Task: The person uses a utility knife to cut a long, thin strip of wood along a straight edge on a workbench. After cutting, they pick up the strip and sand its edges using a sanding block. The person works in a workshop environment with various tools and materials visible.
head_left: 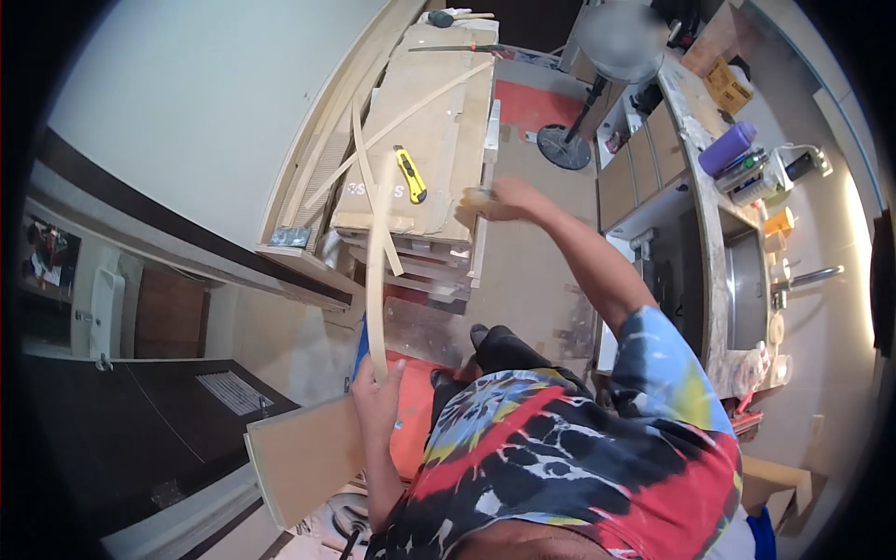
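Note:
Upright in front of me stands a long, pale, thin wooden strip (376, 299). My left hand (377, 401) is closed around its lower end, and its upper end reaches over the cardboard-covered stack (439, 112). My right hand (511, 200), stretched forward past the stack's near right corner, is closed on a small yellowish-brown thing (476, 198) too blurred to name. A yellow and black utility knife (411, 175) lies on the cardboard between the strip and my right hand. Two more thin wooden strips (425, 107) cross each other on top of the stack.
A standing fan (564, 147) is at the far right of the stack. Along the right runs a counter with a sink (747, 271), a purple bottle (726, 149) and cups. A board (308, 457) leans near my left forearm. Red sheeting (411, 420) covers floor by my feet.

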Demonstrator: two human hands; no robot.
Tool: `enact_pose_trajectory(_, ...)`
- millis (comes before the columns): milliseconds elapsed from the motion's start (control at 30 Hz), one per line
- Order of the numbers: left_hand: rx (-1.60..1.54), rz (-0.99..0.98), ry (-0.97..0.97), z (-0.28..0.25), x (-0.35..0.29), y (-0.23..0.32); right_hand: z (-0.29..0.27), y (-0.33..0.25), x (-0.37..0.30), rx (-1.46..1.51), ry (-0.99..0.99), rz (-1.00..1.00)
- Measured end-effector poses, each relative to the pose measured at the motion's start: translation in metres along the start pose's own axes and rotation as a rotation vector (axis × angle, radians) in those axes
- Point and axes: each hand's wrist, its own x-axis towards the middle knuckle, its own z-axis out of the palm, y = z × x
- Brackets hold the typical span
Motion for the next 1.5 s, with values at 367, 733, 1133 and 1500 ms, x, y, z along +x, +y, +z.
enact_pose_trajectory(367,0.106,0.067,-0.175,0.093,0.028,0.041,0.085,0.088,-0.099,2.424,0.043,0.349)
enact_pose_trajectory(733,0.131,0.185,-0.474,0.298,0.104,0.146,0.115,0.282,-0.190,2.614,0.404,0.454)
enact_pose_trajectory(1133,-0.037,0.269,-0.007,0.318,0.151,0.152,0.100,0.346,-0.163,2.651,0.551,0.417)
enact_pose_trajectory(1500,0.246,0.272,0.181,0.268,0.174,0.151,0.006,0.293,-0.020,2.489,0.066,0.300)
